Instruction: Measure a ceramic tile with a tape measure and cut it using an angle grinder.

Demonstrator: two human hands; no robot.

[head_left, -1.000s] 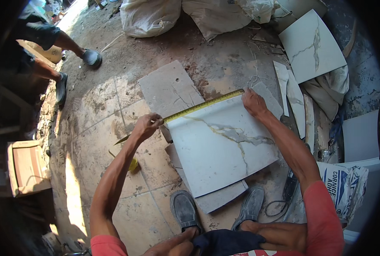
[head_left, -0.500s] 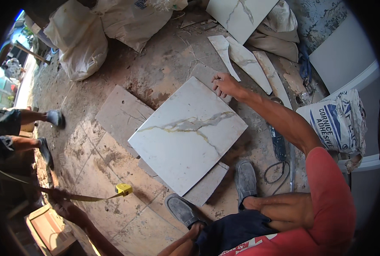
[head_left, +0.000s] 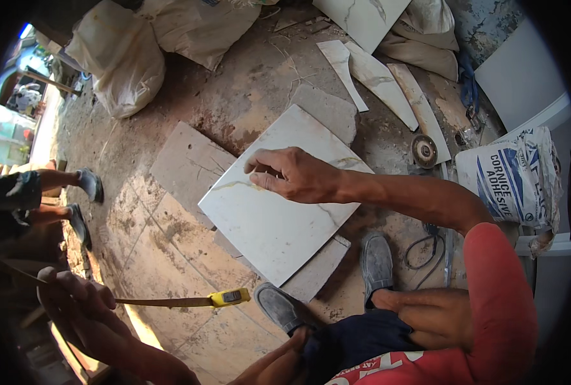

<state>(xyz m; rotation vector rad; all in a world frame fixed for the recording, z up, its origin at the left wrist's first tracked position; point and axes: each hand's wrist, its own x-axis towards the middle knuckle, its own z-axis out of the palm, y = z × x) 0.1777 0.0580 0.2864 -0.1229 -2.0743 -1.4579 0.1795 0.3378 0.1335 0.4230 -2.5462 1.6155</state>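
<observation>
The white, grey-veined tile [head_left: 276, 236] sits turned cornerwise on rough slabs, which stick out from under it: one slab [head_left: 188, 162] at ten o'clock, another [head_left: 322, 269] at five and a third [head_left: 331, 110] at one. In this view the right hand [head_left: 290, 174] crosses the middle of the tile, its fingers loosely curled, with a gap to the thumb and nothing held. The left hand [head_left: 83, 309], at eight o'clock from the tile, is in deep shadow, but its fingers seem bent closed around the measuring blade [head_left: 163, 302]. That blade runs to the yellow tape case [head_left: 229, 297] at seven o'clock. A round grinder disc [head_left: 424, 151] shows between two and three o'clock, near a white-and-blue bag [head_left: 509, 181] at three. Narrow tile offcuts [head_left: 380, 83] lie between one and two; a co-worker's leg [head_left: 60, 180] is at nine.
</observation>
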